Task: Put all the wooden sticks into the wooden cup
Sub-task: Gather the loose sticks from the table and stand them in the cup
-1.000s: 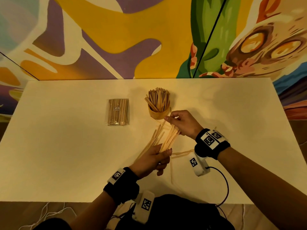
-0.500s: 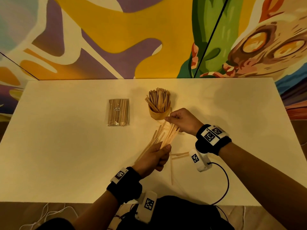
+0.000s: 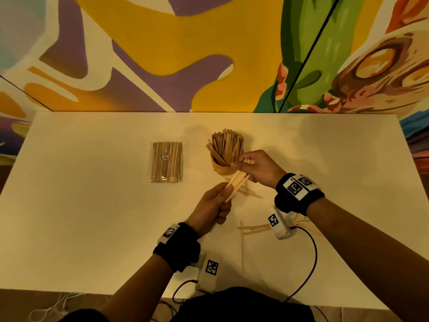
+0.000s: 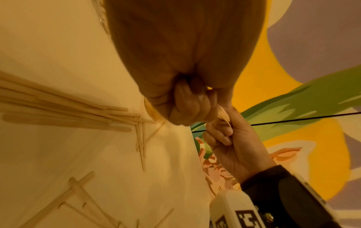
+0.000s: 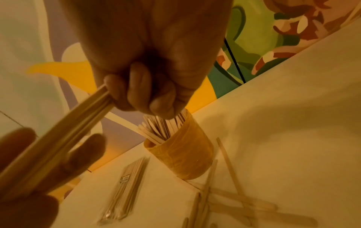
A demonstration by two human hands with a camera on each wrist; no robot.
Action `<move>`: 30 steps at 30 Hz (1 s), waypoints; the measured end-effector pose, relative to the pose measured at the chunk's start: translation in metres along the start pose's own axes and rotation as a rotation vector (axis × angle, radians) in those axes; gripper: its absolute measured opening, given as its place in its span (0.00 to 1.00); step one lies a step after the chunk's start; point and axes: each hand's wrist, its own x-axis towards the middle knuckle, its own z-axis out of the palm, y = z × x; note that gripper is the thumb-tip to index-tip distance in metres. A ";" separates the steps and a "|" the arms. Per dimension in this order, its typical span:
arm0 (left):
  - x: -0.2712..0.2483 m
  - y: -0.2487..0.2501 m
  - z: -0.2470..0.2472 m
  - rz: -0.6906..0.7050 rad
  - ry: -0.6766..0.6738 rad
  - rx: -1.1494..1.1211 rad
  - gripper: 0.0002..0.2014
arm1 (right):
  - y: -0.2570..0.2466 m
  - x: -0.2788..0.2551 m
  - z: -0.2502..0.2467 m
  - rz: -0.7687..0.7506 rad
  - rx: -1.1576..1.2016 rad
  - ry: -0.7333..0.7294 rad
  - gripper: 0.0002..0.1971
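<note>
Just beside the wooden cup [image 3: 226,167], the right hand [image 3: 256,167] and left hand [image 3: 212,206] each grip opposite ends of one bundle of wooden sticks [image 3: 236,182].

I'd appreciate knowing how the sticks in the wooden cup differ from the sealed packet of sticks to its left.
The sticks in the wooden cup stand on end and fan out loosely; those in the sealed packet lie flat and parallel on the table. The packet's are wrapped and labelled; the cup's are bare. Both look like the same pale wooden sticks.

Sealed stick packet [image 3: 166,161] flat on white table [image 3: 81,217]; colourful mural wall [image 3: 162,54] behind.
</note>
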 end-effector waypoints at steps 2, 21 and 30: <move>0.011 0.001 -0.004 0.017 0.025 -0.011 0.13 | 0.000 0.008 -0.004 -0.004 0.027 -0.001 0.11; 0.062 0.030 -0.046 -0.012 0.029 0.188 0.11 | 0.012 0.046 -0.008 -0.026 0.032 0.044 0.11; 0.068 0.024 -0.026 0.090 0.188 -0.121 0.08 | -0.002 0.043 -0.009 -0.090 0.027 0.094 0.11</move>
